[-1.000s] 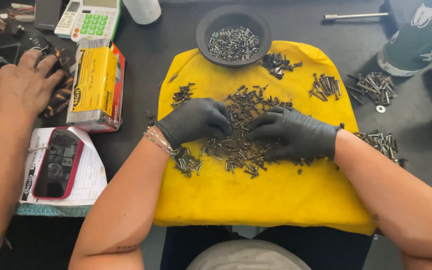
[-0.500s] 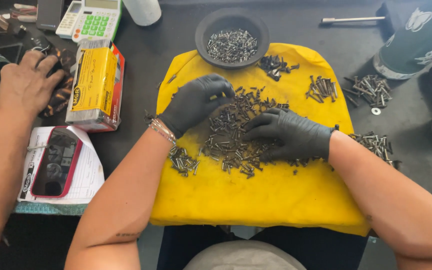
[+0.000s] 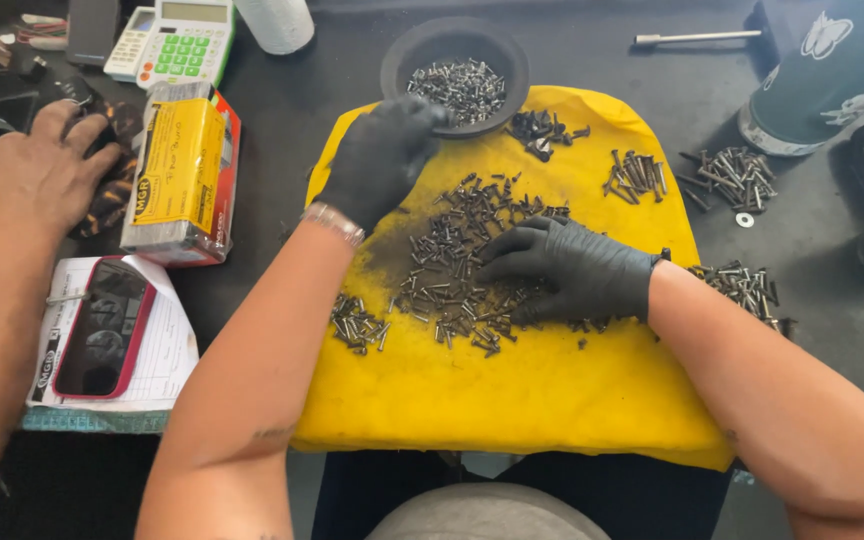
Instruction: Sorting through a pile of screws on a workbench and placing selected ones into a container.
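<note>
At far left, another person's bare hand (image 3: pixel 42 172) lies palm down on dark items beside a laptop edge. Below it, one red-cased phone (image 3: pixel 102 327) rests on a white printed form (image 3: pixel 157 350). Beside these stands one flat yellow cardboard box with a red side (image 3: pixel 180 172), lying lengthwise on the dark table (image 3: pixel 282 130); behind it sits one white calculator with green keys (image 3: pixel 172 40).

Centre: a yellow cloth (image 3: pixel 512 400) covers the table in front of the person. The left hand in a black glove (image 3: pixel 382 160), a bracelet at its wrist, is stretched forward with curled fingers at the near rim of one round black bowl holding silver screws (image 3: pixel 457 60); whether it grips anything cannot be told. The right hand in a black glove (image 3: pixel 572 270) lies palm down, fingers spread wide and flat, on the large loose pile of dark and silver screws (image 3: pixel 452 270) in the middle of the cloth.

Three smaller sorted heaps lie on the cloth: one at the lower left (image 3: pixel 357 325), one dark heap by the bowl (image 3: pixel 542 130), one to the right (image 3: pixel 635 175). Two more heaps lie on the bare table at right (image 3: pixel 727 175) (image 3: pixel 747 285). At upper right stand one dark green cylindrical container (image 3: pixel 822 80) and one thin metal rod (image 3: pixel 697 38).
</note>
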